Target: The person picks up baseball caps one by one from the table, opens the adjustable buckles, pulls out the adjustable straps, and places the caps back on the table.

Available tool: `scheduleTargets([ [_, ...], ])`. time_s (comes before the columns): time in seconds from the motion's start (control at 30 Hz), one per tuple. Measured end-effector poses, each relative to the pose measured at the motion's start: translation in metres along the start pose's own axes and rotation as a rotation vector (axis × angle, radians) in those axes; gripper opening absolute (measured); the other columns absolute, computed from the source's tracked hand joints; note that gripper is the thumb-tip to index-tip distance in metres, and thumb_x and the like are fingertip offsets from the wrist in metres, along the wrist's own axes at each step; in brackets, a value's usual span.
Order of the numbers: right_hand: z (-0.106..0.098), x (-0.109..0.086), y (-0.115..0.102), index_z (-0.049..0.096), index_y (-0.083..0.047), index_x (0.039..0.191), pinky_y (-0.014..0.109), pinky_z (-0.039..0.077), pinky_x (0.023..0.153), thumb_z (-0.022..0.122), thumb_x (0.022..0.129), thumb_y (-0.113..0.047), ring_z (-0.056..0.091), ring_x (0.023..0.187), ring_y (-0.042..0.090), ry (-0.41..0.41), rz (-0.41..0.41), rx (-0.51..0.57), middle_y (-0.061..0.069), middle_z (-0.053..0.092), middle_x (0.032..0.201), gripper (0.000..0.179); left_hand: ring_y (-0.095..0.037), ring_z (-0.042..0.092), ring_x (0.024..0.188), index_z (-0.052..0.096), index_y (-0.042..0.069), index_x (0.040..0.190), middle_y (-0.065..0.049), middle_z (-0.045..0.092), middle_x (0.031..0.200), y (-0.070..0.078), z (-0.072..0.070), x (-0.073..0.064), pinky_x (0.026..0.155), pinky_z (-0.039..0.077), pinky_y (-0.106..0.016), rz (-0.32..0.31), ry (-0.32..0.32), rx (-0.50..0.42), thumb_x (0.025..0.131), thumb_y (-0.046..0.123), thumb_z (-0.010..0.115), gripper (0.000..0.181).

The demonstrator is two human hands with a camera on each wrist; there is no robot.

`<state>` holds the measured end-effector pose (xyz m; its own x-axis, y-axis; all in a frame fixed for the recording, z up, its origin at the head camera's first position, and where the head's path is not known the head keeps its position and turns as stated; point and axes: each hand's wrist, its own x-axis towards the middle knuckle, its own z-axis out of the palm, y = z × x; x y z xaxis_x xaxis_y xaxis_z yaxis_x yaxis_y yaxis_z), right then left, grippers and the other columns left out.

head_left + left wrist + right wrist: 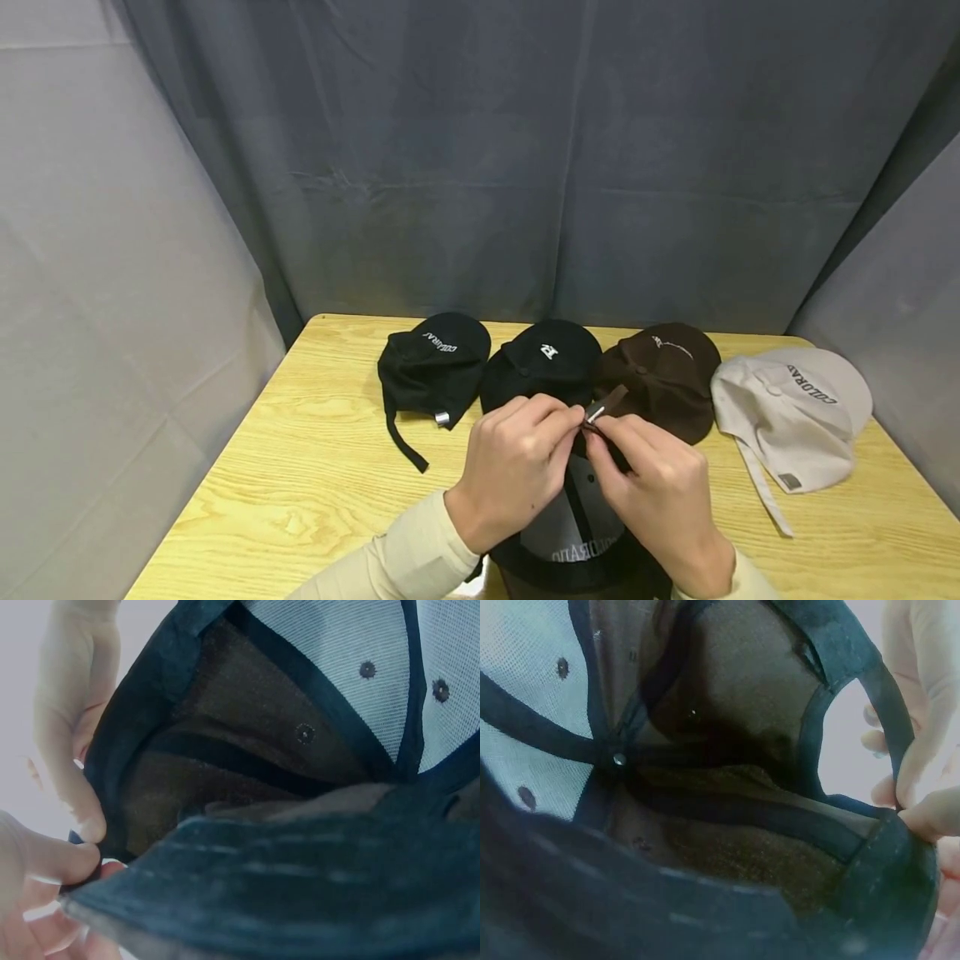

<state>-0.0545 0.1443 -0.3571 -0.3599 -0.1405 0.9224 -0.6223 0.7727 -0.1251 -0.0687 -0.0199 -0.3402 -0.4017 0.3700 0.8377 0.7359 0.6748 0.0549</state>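
Close to me, a dark brown cap (597, 508) is held with its inside facing me; pale mesh panels, black seam tape and mirrored lettering show there. My left hand (517, 467) pinches the back strap (617, 401) near its small metal buckle (595, 414). From the other side, my right hand (660, 492) pinches the same strap, the two hands' fingertips almost meeting. In the right wrist view, the cap's back opening (851, 742) lies beside the fingers. Both wrist views look into the crown, past the dark sweatband (300, 877).
Across the wooden table (300, 467) behind my hands lie a black cap (431, 367) with a loose strap, another black cap (543, 358), a brown cap (667, 383) and a beige cap (795, 417) with its strap hanging loose. Grey curtain (480, 167) stands behind.
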Motion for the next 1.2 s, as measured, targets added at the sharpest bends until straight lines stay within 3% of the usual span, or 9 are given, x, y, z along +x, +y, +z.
scheduleTargets([
  [0.33, 0.0007, -0.0017, 0.0037, 0.073, -0.003, 0.08, 0.03, 0.05, 0.051, 0.049, 0.1, -0.034, 0.063, 0.053, 0.016, 0.009, 0.038, -0.026, 0.006, 0.071, 0.069, 0.044, -0.006, 0.064, 0.07, 0.079, 0.017, 0.097, 0.007, 0.073, 0.088, 0.0009, 0.0008, -0.0014, 0.064, 0.052, -0.014, -0.022, -0.03, -0.02, 0.084, 0.014, 0.076, 0.014],
  [0.57, -0.0049, -0.0018, 0.0008, 0.075, -0.004, 0.086, 0.035, 0.052, 0.056, 0.046, 0.102, -0.037, 0.064, 0.057, 0.019, -0.093, 0.068, 0.006, 0.005, 0.071, 0.071, 0.047, -0.007, 0.066, 0.076, 0.076, 0.018, 0.099, 0.007, 0.072, 0.095, 0.0029, 0.0009, 0.0012, 0.068, 0.055, -0.017, -0.052, -0.045, -0.004, 0.087, 0.015, 0.072, 0.013],
  [0.9, -0.0072, -0.0018, 0.0004, 0.076, -0.005, 0.088, 0.034, 0.051, 0.057, 0.048, 0.102, -0.036, 0.064, 0.06, 0.018, -0.12, 0.045, -0.005, 0.004, 0.072, 0.072, 0.044, -0.006, 0.065, 0.072, 0.078, 0.017, 0.097, 0.007, 0.072, 0.09, 0.0025, 0.0007, 0.0022, 0.064, 0.053, -0.016, -0.011, -0.028, 0.001, 0.086, 0.012, 0.073, 0.013],
  [1.03, -0.008, -0.0015, 0.0025, 0.077, -0.006, 0.086, 0.032, 0.054, 0.057, 0.076, 0.083, -0.015, 0.066, 0.06, 0.016, -0.115, 0.056, -0.006, 0.003, 0.073, 0.073, 0.009, -0.006, 0.062, 0.067, 0.078, 0.017, 0.094, 0.007, 0.071, 0.084, 0.0028, 0.0009, 0.0021, 0.058, 0.049, -0.014, -0.004, -0.024, -0.006, 0.086, 0.014, 0.074, 0.009],
  [1.13, -0.0069, -0.0013, 0.003, 0.077, -0.007, 0.084, 0.027, 0.052, 0.054, 0.084, 0.061, -0.002, 0.063, 0.055, 0.011, -0.101, 0.067, -0.023, 0.002, 0.073, 0.072, 0.025, -0.005, 0.061, 0.064, 0.078, 0.017, 0.094, 0.007, 0.07, 0.081, 0.0035, 0.0013, 0.0017, 0.056, 0.048, -0.013, -0.003, -0.024, -0.007, 0.086, 0.014, 0.075, 0.009],
  [1.2, -0.0059, -0.0019, 0.0022, 0.077, -0.007, 0.084, 0.026, 0.051, 0.053, 0.084, 0.061, -0.001, 0.062, 0.054, 0.01, -0.103, 0.078, -0.033, 0.002, 0.073, 0.071, 0.024, -0.005, 0.061, 0.063, 0.079, 0.016, 0.094, 0.007, 0.069, 0.08, 0.0038, 0.0016, 0.0011, 0.055, 0.047, -0.013, -0.001, -0.02, 0.0, 0.085, 0.013, 0.075, 0.01],
])
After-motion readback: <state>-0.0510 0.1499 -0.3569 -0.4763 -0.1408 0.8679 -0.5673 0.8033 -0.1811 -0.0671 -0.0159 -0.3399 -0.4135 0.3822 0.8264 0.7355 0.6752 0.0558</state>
